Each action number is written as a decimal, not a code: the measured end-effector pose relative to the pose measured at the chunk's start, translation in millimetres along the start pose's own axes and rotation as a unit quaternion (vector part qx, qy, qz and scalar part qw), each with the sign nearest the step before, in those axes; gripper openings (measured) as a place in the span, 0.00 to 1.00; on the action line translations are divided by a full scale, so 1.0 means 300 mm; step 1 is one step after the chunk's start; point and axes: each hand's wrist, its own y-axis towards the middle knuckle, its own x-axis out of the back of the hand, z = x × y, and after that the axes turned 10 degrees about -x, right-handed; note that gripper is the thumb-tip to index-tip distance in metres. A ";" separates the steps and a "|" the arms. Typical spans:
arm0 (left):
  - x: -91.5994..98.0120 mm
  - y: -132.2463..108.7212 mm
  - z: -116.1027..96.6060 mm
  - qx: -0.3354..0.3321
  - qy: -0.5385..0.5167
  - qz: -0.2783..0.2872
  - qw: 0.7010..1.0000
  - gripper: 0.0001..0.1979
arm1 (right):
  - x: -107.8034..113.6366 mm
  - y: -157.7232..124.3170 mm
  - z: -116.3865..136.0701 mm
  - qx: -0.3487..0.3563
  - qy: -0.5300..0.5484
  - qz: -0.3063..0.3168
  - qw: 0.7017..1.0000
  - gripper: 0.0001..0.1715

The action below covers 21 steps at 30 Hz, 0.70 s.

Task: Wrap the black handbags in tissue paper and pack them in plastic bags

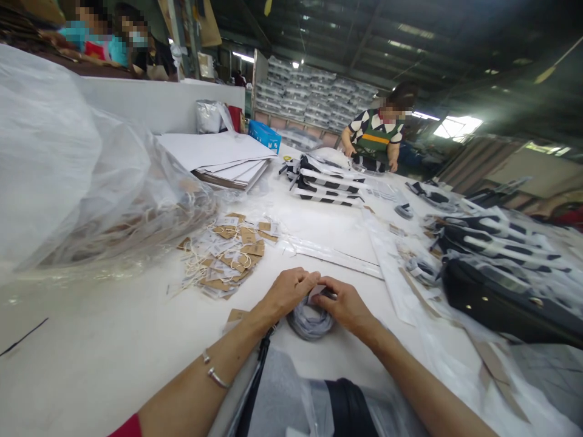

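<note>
Reference point for all clock directions: the grey coil (311,325), which lies on the white worktable (113,352) at the centre, just beyond the edge of the bagged black-and-grey article (285,388) at 6 o'clock. The right hand (342,302) engages the coil from 1 o'clock; its thumb and fingers are closed on the upper rim. The left hand (292,291) is positioned at 11 o'clock, fingers bent, fingertips meeting those of the right hand above the rim; whether it grips the coil cannot be determined. A small white tab (317,292) shows between the fingers. A metal bracelet (217,379) is fitted on the left forearm at 8 o'clock. A pile of brown and white hang tags (243,249) with pale strings is located at 10 o'clock, near the left hand; a large clear plastic bag (118,164) stands farther out in the same direction. White sheets (214,149) are stacked at 11 o'clock, with a blue box (264,137) beside them. A stack of wrapped black-and-white articles (330,185) is at 12 o'clock. A co-worker (376,136) stands beyond it at 1 o'clock, both hands at a dark article (368,164). A black bag (496,297) lies at 3 o'clock.
</note>
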 end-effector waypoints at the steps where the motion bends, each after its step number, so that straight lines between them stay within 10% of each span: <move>1: 0.000 0.002 0.000 -0.001 -0.004 0.002 1.000 0.28 | 0.001 0.001 -0.001 0.007 0.005 0.001 1.000 0.16; 21: 0.056 -0.008 -0.035 -0.038 -0.046 0.107 0.992 0.14 | 0.005 0.000 0.007 0.006 0.093 0.031 0.995 0.16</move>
